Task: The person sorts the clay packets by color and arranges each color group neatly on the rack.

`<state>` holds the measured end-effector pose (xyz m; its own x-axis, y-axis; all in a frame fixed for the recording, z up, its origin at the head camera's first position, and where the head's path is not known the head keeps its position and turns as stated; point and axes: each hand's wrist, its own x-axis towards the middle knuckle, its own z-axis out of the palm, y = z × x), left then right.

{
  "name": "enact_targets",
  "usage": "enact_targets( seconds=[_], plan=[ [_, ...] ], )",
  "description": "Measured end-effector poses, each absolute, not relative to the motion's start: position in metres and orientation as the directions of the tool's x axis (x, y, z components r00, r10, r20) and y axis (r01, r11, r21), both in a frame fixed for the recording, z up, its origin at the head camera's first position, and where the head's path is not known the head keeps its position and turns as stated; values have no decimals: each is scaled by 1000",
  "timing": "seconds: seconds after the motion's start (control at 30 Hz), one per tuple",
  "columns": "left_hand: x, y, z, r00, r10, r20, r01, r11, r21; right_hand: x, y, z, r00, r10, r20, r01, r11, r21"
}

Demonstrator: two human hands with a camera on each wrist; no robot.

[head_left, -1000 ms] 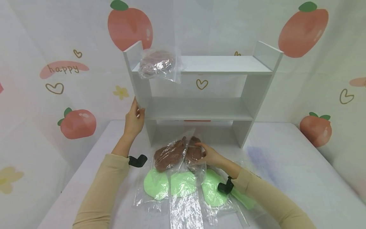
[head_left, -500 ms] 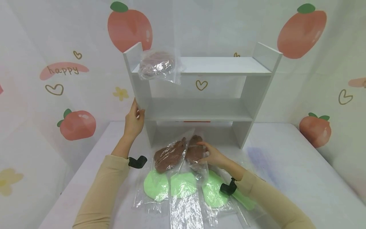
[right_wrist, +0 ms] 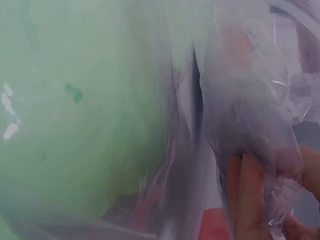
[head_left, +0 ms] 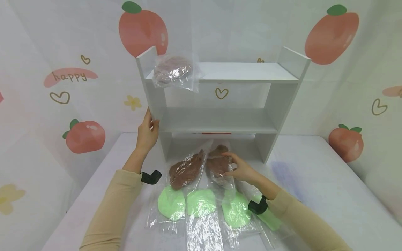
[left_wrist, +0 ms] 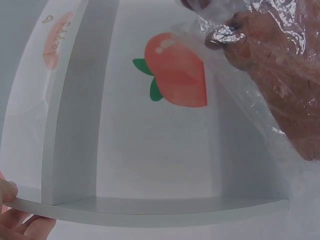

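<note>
My left hand grips the left side panel of a white shelf unit; in the left wrist view its fingers curl round the panel's edge. My right hand pinches the right side of a clear plastic bag with a brown lump in front of the bottom compartment. Crumpled film covers part of the right fingers in the right wrist view. A second bagged brown lump lies just left of the held one. Another brown lump, also bagged, sits at the top shelf's left end, its bag overhanging the front edge.
Several clear bags with flat green pieces lie in a row on the white table, nearer to me. The rightmost green piece is partly under my right forearm. A fruit-printed cloth hangs behind the shelf.
My right hand has moved a little to the right, drawing the bagged brown lump with it, away from the left one. My left hand stays on the side panel.
</note>
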<state>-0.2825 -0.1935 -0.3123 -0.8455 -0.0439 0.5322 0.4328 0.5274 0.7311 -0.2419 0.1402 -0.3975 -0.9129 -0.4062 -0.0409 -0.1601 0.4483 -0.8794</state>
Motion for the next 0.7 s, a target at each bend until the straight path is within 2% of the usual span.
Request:
enact_targets(
  seconds=[0.33, 0.7],
  plan=[
    [-282, -194, -313, -847, -46, 530, 432, 522, 736, -234, 151, -390, -902, -432, -3, -198, 419, -886],
    [-282, -193, -311, -848, -42, 528, 435, 512, 740, -224, 155, -374, -885, -464, -45, -132, 342, -931]
  ],
)
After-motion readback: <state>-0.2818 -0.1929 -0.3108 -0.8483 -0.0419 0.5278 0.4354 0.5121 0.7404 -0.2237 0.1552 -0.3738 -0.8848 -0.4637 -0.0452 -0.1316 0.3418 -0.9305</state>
